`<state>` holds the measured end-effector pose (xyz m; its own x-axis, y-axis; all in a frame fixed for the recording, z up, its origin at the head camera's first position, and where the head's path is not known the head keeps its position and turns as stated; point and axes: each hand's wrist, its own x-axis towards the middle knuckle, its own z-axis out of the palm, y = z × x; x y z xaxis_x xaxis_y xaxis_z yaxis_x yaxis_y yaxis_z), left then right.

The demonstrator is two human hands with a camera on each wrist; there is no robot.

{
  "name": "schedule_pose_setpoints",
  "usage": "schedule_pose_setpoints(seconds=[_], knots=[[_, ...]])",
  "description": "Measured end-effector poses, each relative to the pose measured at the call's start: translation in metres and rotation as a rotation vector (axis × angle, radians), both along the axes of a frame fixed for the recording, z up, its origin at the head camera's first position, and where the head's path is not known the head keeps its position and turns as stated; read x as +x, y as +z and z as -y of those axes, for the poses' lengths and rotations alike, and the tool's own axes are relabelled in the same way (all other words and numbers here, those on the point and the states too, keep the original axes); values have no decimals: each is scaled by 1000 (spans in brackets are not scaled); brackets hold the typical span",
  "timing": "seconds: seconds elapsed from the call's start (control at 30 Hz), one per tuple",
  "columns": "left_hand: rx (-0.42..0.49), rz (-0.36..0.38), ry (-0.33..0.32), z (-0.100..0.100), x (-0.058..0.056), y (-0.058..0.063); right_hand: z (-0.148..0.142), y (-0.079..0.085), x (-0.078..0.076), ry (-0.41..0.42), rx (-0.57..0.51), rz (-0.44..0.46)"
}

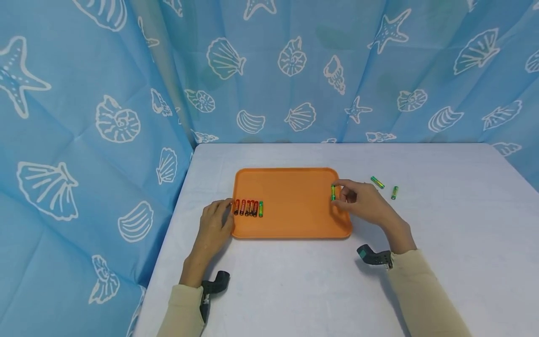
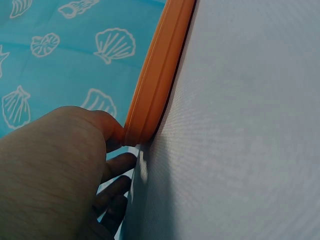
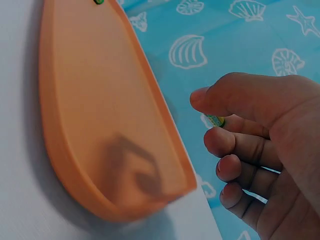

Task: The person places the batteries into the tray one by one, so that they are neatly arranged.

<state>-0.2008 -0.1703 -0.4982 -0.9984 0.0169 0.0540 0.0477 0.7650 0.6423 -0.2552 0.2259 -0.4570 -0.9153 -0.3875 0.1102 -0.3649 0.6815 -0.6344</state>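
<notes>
An orange tray lies on the table. At its left side stands a row of red-and-black batteries, with one green battery at the row's right end. My left hand touches the tray's left edge, its thumb against the rim in the left wrist view and its other fingers loosely bent beside it. Above the tray's right part, my right hand pinches another green battery between thumb and index finger. In the right wrist view, the fingers mostly hide that held battery.
Two loose green batteries, one slanted and one more upright, lie on the white table right of the tray. A blue curtain with white shell prints hangs behind and to the left. Each wrist wears a black camera mount.
</notes>
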Motion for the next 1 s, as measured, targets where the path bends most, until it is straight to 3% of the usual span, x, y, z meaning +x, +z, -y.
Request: schedule_pose_setpoints(seconds=[0.63, 1.0], knots=[[-19, 0, 3, 3, 1, -1, 69, 3, 4, 88, -92, 5], [-2, -13, -1, 1, -2, -2, 102, 5, 7, 133, -52, 13]])
